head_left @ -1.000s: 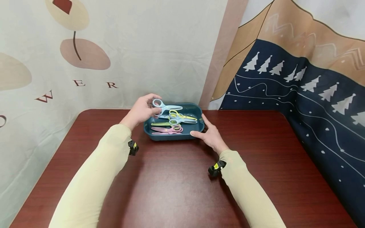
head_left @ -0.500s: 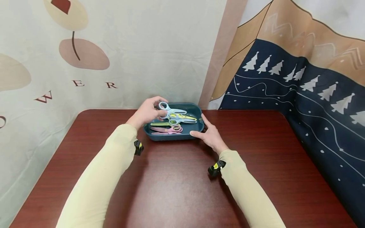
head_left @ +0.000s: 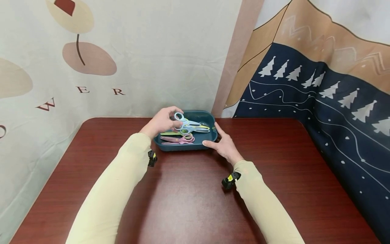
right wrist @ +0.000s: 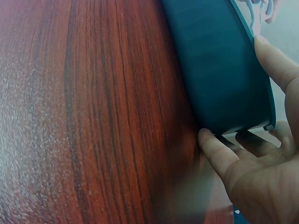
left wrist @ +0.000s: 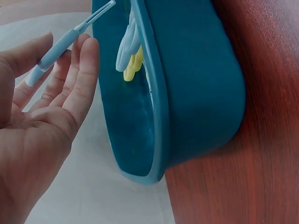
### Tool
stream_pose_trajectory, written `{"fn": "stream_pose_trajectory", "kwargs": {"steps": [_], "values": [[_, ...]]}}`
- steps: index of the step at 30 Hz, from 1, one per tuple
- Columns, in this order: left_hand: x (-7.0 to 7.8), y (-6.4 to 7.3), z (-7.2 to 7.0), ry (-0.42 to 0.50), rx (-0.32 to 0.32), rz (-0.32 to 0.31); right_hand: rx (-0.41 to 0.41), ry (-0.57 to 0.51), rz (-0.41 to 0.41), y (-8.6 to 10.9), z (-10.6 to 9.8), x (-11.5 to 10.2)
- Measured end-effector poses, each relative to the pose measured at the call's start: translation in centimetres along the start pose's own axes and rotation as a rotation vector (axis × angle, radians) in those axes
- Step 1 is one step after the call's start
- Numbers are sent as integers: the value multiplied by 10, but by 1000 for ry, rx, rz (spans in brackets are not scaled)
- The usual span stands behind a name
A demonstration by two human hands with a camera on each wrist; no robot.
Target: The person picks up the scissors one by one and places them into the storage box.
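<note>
My left hand [head_left: 163, 122] pinches a light blue pair of children's scissors [head_left: 179, 117] by its handle, blades pointing right over the teal plastic bin [head_left: 210, 117]. In the left wrist view the scissors [left wrist: 58, 51] sit edge-on between thumb and fingers, level with the bin's rim. Inside lie another light blue pair [head_left: 198, 129], a pink pair [head_left: 176, 139] and a green pair [head_left: 169, 133]; a yellow handle [left wrist: 133, 65] shows behind the bin's wall. My right hand [head_left: 225, 144] holds the bin's right end, its thumb at the near rim and fingers round the end wall.
The bin stands at the far edge of a reddish-brown wooden table [head_left: 189, 196]. Close behind it hangs a pale printed cloth [head_left: 170, 61]. A dark blue cloth with white trees [head_left: 283, 98] borders the table at the right.
My left hand has carried the light blue scissors rightward and slightly down, from the bin's left end to above the other scissors. The right hand and the bin have stayed in place.
</note>
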State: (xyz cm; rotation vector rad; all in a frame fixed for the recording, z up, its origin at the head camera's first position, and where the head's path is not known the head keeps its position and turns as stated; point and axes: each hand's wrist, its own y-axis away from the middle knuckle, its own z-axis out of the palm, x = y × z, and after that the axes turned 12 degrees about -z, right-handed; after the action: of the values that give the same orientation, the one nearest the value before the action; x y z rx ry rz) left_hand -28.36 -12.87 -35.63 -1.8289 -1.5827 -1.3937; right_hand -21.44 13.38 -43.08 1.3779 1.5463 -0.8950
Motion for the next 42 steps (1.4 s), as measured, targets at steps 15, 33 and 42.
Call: {"fn": "stream_pose_trajectory", "kwargs": {"steps": [15,33,42], "values": [[-2,-2,11,-67,-101,-74,1,5,6,0,-2,1],[-5,-5,21,-116,-136,-101,-9,-1,20,0,0,-1],[-7,-5,18,-183,-106,-120,-9,1,17,0,-1,-1]]}}
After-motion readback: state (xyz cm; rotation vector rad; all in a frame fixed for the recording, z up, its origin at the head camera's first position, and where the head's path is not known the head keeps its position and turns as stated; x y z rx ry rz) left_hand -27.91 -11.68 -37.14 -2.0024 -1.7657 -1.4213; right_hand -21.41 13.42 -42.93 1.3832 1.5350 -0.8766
